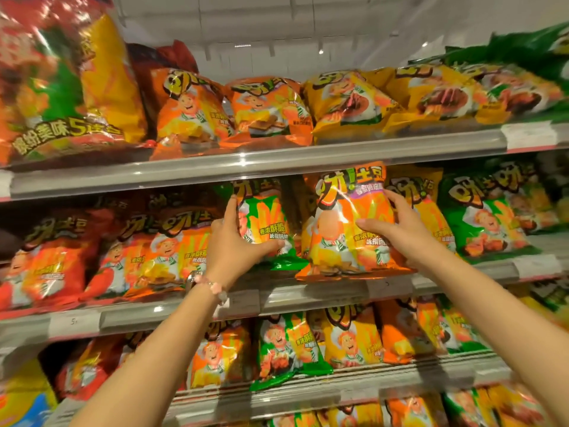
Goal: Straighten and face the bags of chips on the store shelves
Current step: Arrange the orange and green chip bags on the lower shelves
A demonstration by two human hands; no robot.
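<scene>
On the middle shelf (308,292), my left hand (234,241) grips a green chip bag (268,223), index finger up along its left edge and thumb across its lower front. To its right stands an orange chip bag (341,232) with a purple label strip. My right hand (397,229) holds that orange bag by its right side, thumb on the front and fingers behind its upper right edge. Both bags stand upright with their fronts facing me; a dark gap separates them.
More orange and red chip bags (160,254) fill the middle shelf to the left, green bags (489,217) to the right. The upper shelf (246,163) carries orange and yellow bags, with a large multipack (55,97) at the left. Lower shelves (292,343) hold further bags.
</scene>
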